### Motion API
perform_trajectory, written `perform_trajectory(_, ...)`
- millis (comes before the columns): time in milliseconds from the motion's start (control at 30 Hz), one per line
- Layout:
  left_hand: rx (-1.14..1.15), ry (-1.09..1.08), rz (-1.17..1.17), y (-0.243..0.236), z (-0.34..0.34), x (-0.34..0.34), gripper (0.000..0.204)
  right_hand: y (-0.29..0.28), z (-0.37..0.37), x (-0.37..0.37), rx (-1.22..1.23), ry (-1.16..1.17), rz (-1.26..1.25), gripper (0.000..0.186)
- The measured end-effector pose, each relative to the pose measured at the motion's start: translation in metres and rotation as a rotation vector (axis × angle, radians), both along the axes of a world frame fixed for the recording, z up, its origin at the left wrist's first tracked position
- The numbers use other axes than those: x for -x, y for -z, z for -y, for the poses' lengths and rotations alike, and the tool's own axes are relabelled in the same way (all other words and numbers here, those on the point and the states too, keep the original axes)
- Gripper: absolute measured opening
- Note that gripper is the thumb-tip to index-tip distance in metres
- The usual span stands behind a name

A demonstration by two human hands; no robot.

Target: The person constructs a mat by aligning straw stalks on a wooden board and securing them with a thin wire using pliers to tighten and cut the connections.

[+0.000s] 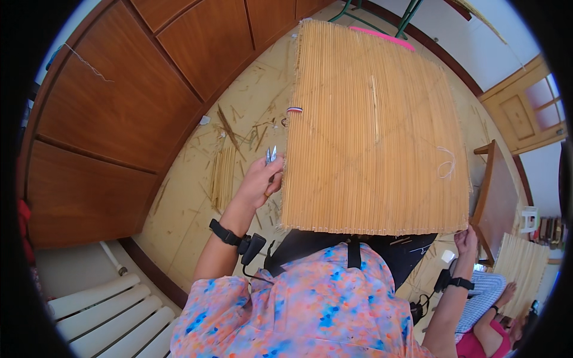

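A large panel of straw-coloured reeds, a woven reed mat [370, 137], stretches away from my lap, its near edge stitched with pale thread. At its left edge is my left hand [262, 182], closed round small metal thread snips [271, 155] with the blade tips up. My right hand [467, 243] is closed at the mat's near right corner, fingertips on the edge. A loose tangle of white thread [446, 162] lies on the mat's right part. Farther up the left edge sits a small striped tag or clip [295, 110].
Reed scraps [224, 176] litter the pale floor left of the mat. Wooden cabinets [113, 71] line the left, above a white radiator [113, 316]. A wooden bench [495, 197] stands to the right. Another person [489, 328] sits at lower right beside another reed mat [525, 268].
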State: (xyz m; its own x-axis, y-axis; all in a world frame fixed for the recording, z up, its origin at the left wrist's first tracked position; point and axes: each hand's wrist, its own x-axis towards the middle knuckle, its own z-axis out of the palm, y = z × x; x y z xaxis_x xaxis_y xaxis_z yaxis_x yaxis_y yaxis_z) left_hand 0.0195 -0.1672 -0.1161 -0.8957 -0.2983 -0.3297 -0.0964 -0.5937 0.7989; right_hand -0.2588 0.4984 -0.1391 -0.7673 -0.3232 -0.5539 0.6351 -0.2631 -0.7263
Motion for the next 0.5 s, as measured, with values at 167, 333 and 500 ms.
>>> perform_trajectory(167, 0.099, -0.027, 0.040, -0.007, 0.000, 0.000, 0.030, -0.043, 0.101, -0.084, -0.590, 0.075, -0.082, 0.013)
perform_trajectory(333, 0.110, 0.014, 0.070, -0.007, -0.011, 0.018, 0.030, -0.070, 0.136, -0.124, -0.542, -0.377, -0.178, 0.018)
perform_trajectory(500, 0.049, 0.049, -0.025, 0.011, -0.003, 0.013, 0.037, -0.092, 0.197, -0.154, -0.470, -0.601, -0.176, 0.024)
